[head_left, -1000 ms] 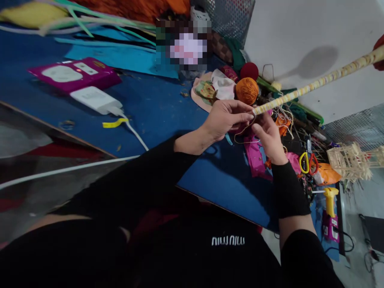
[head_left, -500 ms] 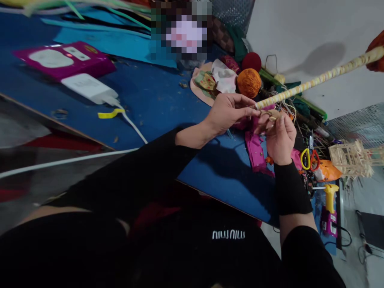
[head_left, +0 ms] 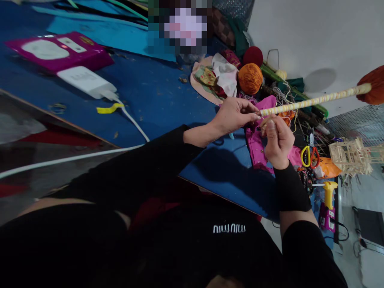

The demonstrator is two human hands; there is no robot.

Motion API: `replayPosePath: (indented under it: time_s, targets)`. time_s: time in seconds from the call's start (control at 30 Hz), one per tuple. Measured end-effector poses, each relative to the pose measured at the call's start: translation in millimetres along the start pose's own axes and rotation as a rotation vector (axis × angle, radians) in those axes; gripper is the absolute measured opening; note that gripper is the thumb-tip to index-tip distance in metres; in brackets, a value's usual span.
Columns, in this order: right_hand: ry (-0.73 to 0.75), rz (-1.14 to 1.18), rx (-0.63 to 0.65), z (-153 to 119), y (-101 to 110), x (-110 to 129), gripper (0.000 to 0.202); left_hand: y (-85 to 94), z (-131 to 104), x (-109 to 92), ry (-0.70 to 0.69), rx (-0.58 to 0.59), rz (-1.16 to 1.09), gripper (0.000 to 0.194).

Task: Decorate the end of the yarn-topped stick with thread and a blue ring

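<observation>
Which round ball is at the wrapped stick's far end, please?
The rust-orange ball, cut off by the picture's right edge, meets the wrapped stick; the brighter orange ball and dark red ball sit together, away from it.

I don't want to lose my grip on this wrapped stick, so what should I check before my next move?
1. Left hand gripping the near end of the wrapped stick: ok.
2. Right hand close to that end, fingers curled: ok.
3. Anything pinched in the right hand: cannot tell.
4. Space around the hands free of clutter: not ok, pink cloth lies close by.
5. Scissors away from both hands: ok.
</observation>
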State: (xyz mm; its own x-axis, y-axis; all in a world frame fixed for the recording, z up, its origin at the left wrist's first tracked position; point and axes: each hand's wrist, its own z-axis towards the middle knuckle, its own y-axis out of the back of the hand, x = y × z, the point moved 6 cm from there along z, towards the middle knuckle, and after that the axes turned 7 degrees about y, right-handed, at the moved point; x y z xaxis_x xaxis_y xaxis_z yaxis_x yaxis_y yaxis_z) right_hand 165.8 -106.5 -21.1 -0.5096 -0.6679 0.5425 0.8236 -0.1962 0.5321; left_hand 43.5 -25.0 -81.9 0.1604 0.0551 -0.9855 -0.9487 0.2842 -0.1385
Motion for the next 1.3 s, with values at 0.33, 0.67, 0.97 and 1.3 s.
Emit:
replayPosePath:
  time_s: [0.33,0.67,0.97,1.3]
  targets:
    - [0.054,0.004,-0.037,23,23,-3,0.043,-4.0,-5,2,-0.044,-0.005,0.082,0.013]
    - [0.068,-0.081,0.069,31,14,-17,0.05,-4.8,-12,-6,-0.181,0.007,0.289,0.012]
    - [-0.073,0.0,0.126,26,9,-42,0.048,-7.4,-21,-11,-0.276,-0.072,0.588,0.026]
    - [-0.164,0.085,0.08,24,10,-43,0.048,-9.4,-20,-8,-0.44,-0.058,0.723,0.021]
